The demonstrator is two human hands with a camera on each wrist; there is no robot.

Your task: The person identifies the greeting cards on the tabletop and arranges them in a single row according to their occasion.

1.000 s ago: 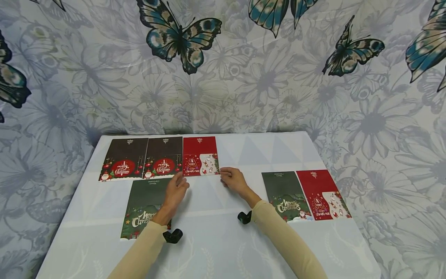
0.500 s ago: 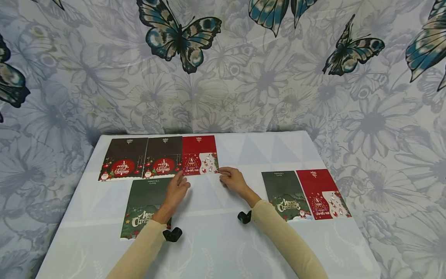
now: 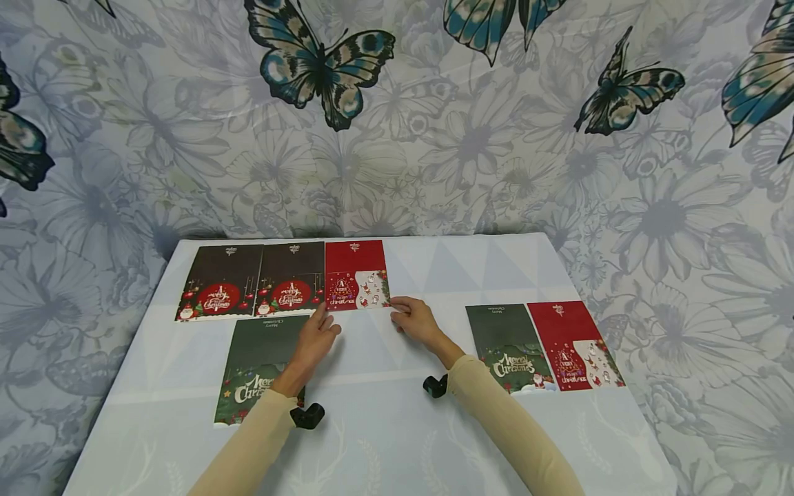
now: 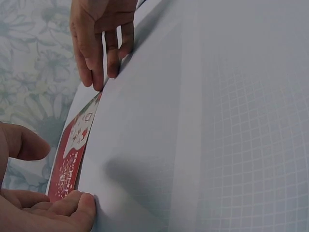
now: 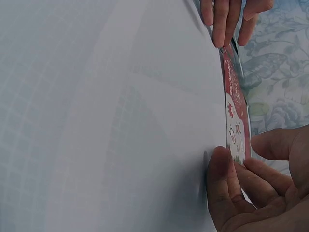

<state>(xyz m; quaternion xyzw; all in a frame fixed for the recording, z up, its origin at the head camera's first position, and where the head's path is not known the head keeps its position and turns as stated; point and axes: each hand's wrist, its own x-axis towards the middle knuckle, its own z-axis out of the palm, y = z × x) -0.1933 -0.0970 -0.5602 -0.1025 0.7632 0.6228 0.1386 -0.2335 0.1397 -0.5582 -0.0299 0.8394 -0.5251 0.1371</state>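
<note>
In the head view a red Christmas card [image 3: 355, 275] lies at the right end of the table's back row. Beside it are two dark brown Christmas cards [image 3: 291, 280]. My left hand [image 3: 314, 344] touches the red card's near left corner with its fingertips. At the near right corner, the fingers of my right hand [image 3: 417, 321] rest against the edge. Both wrist views show the thumb [image 4: 30, 145] standing apart from the fingers, with the card lying flat between the two hands. Under my left wrist lies a green Christmas card [image 3: 263, 358], partly hidden by the forearm.
Another green card [image 3: 511, 348] and another red card [image 3: 573, 344] lie side by side at the right of the table. A pale patterned cloth covers the table [image 3: 372, 441]. Behind it hangs a butterfly-print backdrop [image 3: 397, 172].
The red card has slid very slightly away from me, closer in line with the brown cards. My left fingertips have moved forward a little; the right hand has barely moved.
</note>
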